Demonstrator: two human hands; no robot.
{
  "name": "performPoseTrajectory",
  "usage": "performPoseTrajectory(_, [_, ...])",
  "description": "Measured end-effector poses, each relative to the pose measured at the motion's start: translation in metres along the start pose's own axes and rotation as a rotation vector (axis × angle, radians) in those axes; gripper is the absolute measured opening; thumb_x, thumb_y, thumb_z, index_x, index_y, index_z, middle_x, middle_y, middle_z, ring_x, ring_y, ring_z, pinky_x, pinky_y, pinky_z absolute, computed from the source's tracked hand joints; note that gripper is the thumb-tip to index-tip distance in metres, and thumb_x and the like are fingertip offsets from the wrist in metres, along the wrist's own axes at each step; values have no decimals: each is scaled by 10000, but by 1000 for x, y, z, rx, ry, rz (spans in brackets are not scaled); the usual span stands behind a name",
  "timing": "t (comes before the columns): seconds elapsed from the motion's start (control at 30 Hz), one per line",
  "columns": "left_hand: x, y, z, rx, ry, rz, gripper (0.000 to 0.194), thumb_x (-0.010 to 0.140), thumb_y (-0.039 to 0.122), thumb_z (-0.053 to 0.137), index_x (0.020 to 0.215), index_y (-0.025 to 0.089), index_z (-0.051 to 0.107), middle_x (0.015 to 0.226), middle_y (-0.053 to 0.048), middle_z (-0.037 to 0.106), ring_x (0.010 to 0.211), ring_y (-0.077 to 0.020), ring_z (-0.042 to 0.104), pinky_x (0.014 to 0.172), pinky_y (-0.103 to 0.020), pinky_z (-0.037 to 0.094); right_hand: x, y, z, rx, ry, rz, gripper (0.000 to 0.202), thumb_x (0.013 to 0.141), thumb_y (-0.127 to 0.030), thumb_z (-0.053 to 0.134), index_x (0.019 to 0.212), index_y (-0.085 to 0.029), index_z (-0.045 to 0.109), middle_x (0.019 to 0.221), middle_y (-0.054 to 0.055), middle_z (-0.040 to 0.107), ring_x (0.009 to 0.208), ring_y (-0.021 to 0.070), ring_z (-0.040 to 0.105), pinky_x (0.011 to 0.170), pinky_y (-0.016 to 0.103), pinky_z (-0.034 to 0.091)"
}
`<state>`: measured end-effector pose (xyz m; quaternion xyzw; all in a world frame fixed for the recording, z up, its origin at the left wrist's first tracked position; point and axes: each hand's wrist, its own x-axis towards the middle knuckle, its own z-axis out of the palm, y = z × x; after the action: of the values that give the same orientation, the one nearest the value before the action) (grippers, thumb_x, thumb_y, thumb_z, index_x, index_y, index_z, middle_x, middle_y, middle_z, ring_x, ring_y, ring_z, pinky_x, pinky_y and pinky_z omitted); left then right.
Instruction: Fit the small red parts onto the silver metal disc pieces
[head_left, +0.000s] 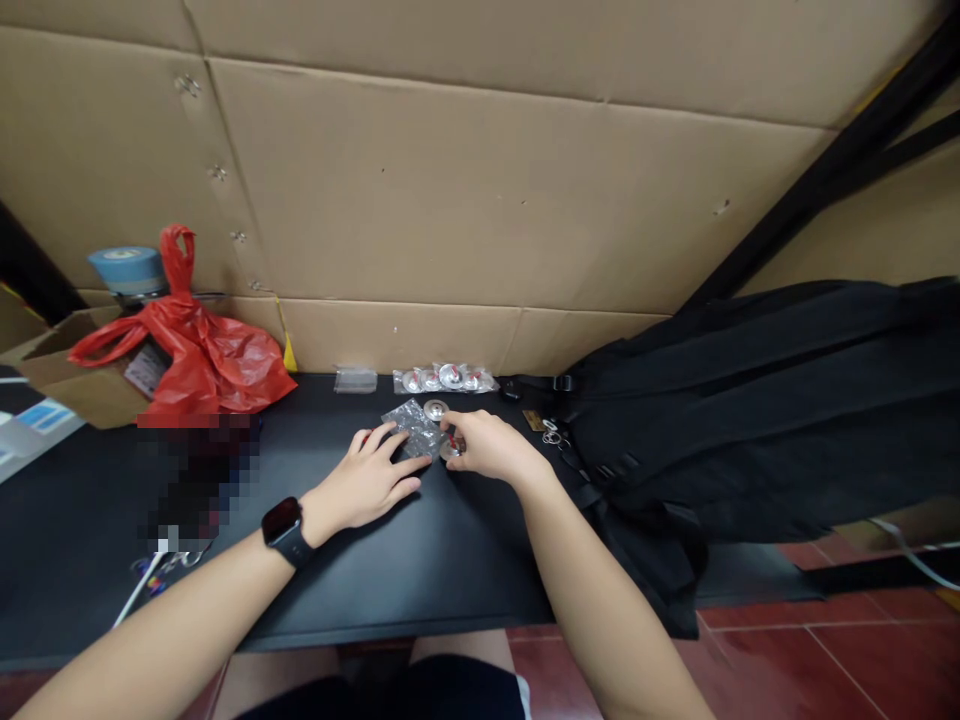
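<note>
A crinkled clear plastic bag (414,428) lies on the black table top. My left hand (373,474), with a black watch on its wrist, rests over the bag's near edge, fingers spread. At the bag's right side my right hand (480,445) pinches a small round silver piece with red on it (450,449) between thumb and fingers. Just beyond it lies another silver disc (435,410). Several wrapped silver discs (451,377) sit in a row by the cardboard wall, with a stack of clear flat packets (355,380) to their left.
A red plastic bag (217,350) and a cardboard box (82,375) with a blue-lidded container (127,268) stand at the left. A black backpack (757,410) fills the right side, with keys (553,434) beside it. The cardboard wall (450,200) rises behind the table (375,590).
</note>
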<state>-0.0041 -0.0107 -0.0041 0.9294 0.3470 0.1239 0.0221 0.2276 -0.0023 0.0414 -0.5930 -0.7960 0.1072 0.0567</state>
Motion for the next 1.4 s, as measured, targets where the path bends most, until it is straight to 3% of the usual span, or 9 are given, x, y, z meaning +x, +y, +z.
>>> performPoseTrajectory(0.23, [1,-1,3,32,42,18,468,1005,488,405,1384,260,558,1383,-125,578,1386,-346,356,1070,-505,323,7,2,6,27,12,-8,475,642,-285,867,1074,-240,675,903,58,709,908,266,665,720,292,440])
performPoseTrajectory(0.4, [1,0,-1,21,50,35,430,1003,462,424,1357,267,573,1371,-118,587,1374,-338,372,1059,-499,339,10,-2,10,97,32,-76,446,661,-262,859,1063,-208,672,907,59,701,887,246,657,732,290,441])
performPoseTrajectory(0.57, [0,-1,-3,-19,50,49,351,1012,395,421,1279,307,632,1355,-95,598,1370,-325,378,1054,-500,348,16,1,14,226,51,-215,376,723,-81,768,1068,-182,658,1048,70,648,834,165,638,758,266,456])
performPoseTrajectory(0.7, [0,-3,-1,-28,54,48,334,1007,385,437,1258,342,652,1384,-77,581,1372,-335,375,1055,-512,343,18,5,17,245,52,-281,457,726,26,695,1117,-205,638,1116,61,632,824,139,630,747,246,457])
performPoseTrajectory(0.83, [0,-3,-1,-25,26,41,346,1013,395,422,1280,361,640,1416,-65,560,1373,-345,369,1049,-526,350,20,2,19,109,123,-165,487,750,-115,775,1184,-266,612,1160,47,635,944,191,644,739,267,454])
performPoseTrajectory(1.0, [1,-4,-2,-4,3,32,377,1028,408,375,1309,356,621,1482,-72,498,1396,-353,344,1057,-545,344,29,-2,26,45,211,-98,442,735,-234,836,1125,-287,635,1111,21,657,1018,210,646,759,279,465])
performPoseTrajectory(1.23, [1,-5,2,40,30,13,361,1017,392,411,1305,321,615,1479,-71,505,1395,-358,347,1068,-547,332,33,3,30,121,200,-169,325,775,-207,803,1066,-271,671,1051,7,683,968,191,655,753,274,473])
performPoseTrajectory(1.4, [1,-5,9,86,76,-4,420,1004,393,446,1381,237,549,1459,-101,530,1387,-357,354,1073,-536,326,36,9,35,158,208,-269,426,827,-171,745,1228,-276,646,1122,40,652,1049,196,621,839,293,482])
